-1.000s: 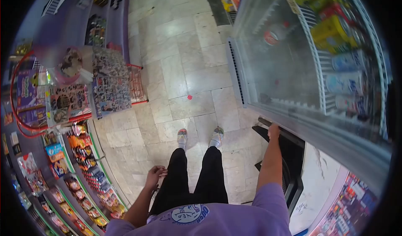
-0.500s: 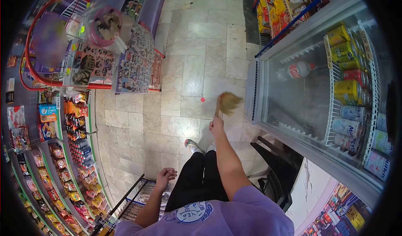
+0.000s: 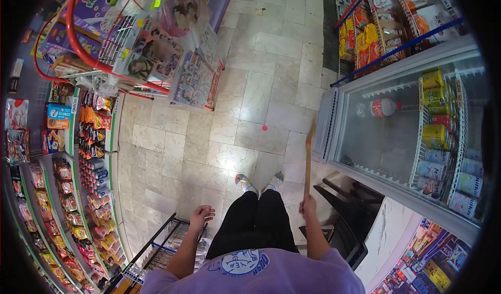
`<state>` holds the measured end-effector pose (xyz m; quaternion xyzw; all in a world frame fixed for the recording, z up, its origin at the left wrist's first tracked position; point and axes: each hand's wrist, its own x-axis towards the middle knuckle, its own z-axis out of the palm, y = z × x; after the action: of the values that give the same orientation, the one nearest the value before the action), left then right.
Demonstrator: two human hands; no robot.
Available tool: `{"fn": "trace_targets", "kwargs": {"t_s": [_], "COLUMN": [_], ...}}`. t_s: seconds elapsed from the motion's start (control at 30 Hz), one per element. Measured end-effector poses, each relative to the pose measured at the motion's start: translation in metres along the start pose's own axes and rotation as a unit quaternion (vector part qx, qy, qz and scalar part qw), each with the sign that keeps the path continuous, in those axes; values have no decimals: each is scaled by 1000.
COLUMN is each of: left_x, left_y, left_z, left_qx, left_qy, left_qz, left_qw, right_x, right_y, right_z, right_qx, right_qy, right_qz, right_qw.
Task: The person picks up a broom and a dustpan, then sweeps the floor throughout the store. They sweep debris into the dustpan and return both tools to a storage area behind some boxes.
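Observation:
In the head view my right hand (image 3: 308, 206) is wrapped round the handle of a broom (image 3: 308, 166), whose far end reaches the foot of the glass-fronted fridge. The broom's bristles are seen narrow and partly blurred. My left hand (image 3: 202, 214) is held over the wire rack at lower left, its fingers apart and nothing in them. A small red scrap (image 3: 264, 128) lies on the tiled floor (image 3: 229, 158), left of the broom and ahead of my feet.
Snack shelves (image 3: 117, 189) line the left. A red wire stand (image 3: 156, 93) with packets is at upper left. The fridge (image 3: 329, 132) with drinks and a black chair (image 3: 344, 215) are on the right. A black wire rack (image 3: 162, 236) is near my left arm.
My right hand has drawn back and to the right, taking the broom toward the fridge's foot. The view has shifted, and both my feet now show.

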<state>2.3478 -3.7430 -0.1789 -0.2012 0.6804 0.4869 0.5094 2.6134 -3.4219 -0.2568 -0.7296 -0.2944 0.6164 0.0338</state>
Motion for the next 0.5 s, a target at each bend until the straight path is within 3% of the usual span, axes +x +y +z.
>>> {"fn": "trace_targets", "kwargs": {"t_s": [0.03, 0.1, 0.13, 0.17, 0.2, 0.27, 0.4, 0.5], "left_x": [0, 2, 4, 4, 3, -2, -15, -22], "left_y": [-1, -2, -3, -5, -5, -6, -20, -38], "left_z": [-3, -11, -15, -18, -20, -24, -31, -34], "left_qx": [1, 5, 5, 4, 0, -8, -32, -44], "left_qy": [-5, -12, -13, -12, -4, 17, 44, 61], "left_qz": [-4, -7, -6, -3, -1, 3, 0, -3], "left_qw": [1000, 1000, 1000, 1000, 1000, 1000, 999, 997], "right_x": [-14, 2, 18, 42, 50, 63, 78, 117], "right_y": [11, 37, 48, 51, 42, 32, -55, -113], "right_z": [7, 24, 33, 45, 68, 122, 204, 234], "right_qx": [13, 130, 210, 325, 387, 330, 408, 436], "right_qy": [21, -29, -97, -154, -153, -237, -277, -305], "right_qz": [79, 186, 204, 287, 375, 278, 257, 177], "right_qw": [997, 973, 951, 888, 828, 870, 831, 828]}}
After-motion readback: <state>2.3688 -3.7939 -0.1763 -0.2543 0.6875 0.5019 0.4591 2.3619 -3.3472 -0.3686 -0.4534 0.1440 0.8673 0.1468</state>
